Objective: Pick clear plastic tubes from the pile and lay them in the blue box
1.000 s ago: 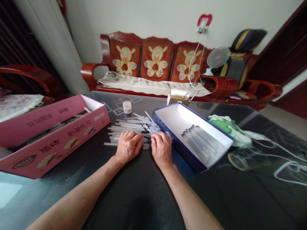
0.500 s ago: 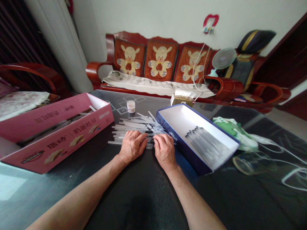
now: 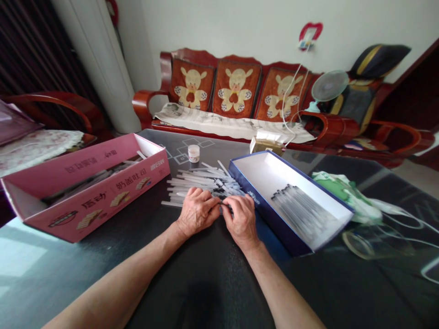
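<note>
Clear plastic sticks (image 3: pixel 200 182) lie heaped on a black tabletop (image 3: pixel 103 278) beside a blue-rimmed white box (image 3: pixel 264 176). We find left hand (image 3: pixel 198 211) and right hand (image 3: pixel 243 221) together on the heap's near edge.

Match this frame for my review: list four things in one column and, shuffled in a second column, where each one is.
Things:
1. pink box
2. blue-edged white box
3. small jar
4. left hand

Places:
A. on the loose clear sticks
B. on the table, beyond the sticks
C. on the table, left of the sticks
D. on the table, right of the sticks

Pairs: 1-C, 2-D, 3-B, 4-A
</note>
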`<state>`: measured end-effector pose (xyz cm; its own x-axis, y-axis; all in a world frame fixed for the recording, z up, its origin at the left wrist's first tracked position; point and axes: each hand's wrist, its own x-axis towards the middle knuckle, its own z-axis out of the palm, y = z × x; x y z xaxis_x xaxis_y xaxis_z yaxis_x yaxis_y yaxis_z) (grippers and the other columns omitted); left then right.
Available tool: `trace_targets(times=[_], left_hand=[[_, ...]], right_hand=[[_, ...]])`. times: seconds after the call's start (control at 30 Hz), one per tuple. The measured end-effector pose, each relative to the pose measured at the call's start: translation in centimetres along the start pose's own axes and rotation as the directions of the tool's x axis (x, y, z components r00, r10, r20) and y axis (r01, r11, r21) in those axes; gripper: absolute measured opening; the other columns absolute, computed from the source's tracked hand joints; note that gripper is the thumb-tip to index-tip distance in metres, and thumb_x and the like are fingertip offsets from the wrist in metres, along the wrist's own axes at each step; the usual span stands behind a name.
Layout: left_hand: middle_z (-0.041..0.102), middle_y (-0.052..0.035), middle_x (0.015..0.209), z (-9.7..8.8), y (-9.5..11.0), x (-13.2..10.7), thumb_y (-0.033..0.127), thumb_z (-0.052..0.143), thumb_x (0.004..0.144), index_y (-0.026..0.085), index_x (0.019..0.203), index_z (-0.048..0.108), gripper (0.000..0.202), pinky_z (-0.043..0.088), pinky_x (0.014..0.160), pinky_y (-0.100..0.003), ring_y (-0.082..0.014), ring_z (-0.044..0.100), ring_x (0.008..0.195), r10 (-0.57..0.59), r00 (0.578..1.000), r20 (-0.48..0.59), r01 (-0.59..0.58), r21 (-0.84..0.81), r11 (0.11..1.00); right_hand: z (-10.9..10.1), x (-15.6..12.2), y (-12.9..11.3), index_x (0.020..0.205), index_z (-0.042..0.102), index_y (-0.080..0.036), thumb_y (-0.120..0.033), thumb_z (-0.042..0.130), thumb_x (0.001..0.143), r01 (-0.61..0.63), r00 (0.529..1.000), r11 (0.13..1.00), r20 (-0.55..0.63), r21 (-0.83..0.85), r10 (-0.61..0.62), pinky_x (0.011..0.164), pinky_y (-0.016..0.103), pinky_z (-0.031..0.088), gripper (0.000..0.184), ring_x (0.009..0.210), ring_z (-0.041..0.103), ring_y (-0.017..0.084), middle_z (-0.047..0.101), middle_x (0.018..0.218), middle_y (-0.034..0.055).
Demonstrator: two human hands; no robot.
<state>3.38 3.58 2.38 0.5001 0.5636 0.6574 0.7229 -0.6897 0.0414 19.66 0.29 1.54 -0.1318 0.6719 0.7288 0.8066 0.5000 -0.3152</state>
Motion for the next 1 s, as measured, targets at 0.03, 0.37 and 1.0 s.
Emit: trace_targets(times=[0.03, 0.37, 1.0], left_hand=[[0.059, -0.0027, 0.069, 0.0, -0.1, 0.0, 0.029, 0.051, 0.086, 0.024, 0.083, 0.069, 0.019, 0.034, 0.072, -0.034, -0.0174, 0.048, 0.069, -0.015, 1.000, -0.022, 0.015, 0.001, 1.000], [0.061, -0.0015, 0.070, 0.1, -1.5, -0.2, 0.026, 0.053, 0.083, 0.024, 0.082, 0.069, 0.015, 0.035, 0.075, -0.034, -0.0170, 0.050, 0.069, -0.166, 0.962, -0.217, 0.173, 0.014, 0.985], [0.064, -0.0088, 0.097, 0.6, -0.3, -0.4, 0.015, 0.041, 0.091, 0.017, 0.125, 0.055, 0.036, 0.041, 0.074, -0.033, -0.0200, 0.049, 0.082, 0.043, 0.998, -0.037, -0.044, -0.017, 0.999]], right_hand=[[-0.1, 0.0, 0.1, 0.095, 0.059, -0.020, -0.024, 0.055, 0.089, -0.017, 1.000, 1.000, -0.006, -0.021, 0.017, 0.100, 0.046, 0.033, 0.008, 0.095, 0.059, 0.021, 0.066, 0.095, 0.0057], [-0.2, 0.2, 1.4, 0.105, 0.061, -0.017, -0.021, 0.039, 0.093, -0.160, 0.966, 0.978, -0.181, 0.133, 0.182, 0.088, 0.041, 0.047, 0.025, 0.098, 0.057, 0.022, 0.059, 0.101, 0.0120], [0.7, 0.5, -0.6, 0.090, 0.069, -0.019, -0.035, 0.063, 0.081, -0.505, 0.788, 0.526, 0.117, 0.684, 0.605, 0.071, 0.031, 0.056, 0.019, 0.080, 0.068, 0.018, 0.071, 0.087, 0.0050]])
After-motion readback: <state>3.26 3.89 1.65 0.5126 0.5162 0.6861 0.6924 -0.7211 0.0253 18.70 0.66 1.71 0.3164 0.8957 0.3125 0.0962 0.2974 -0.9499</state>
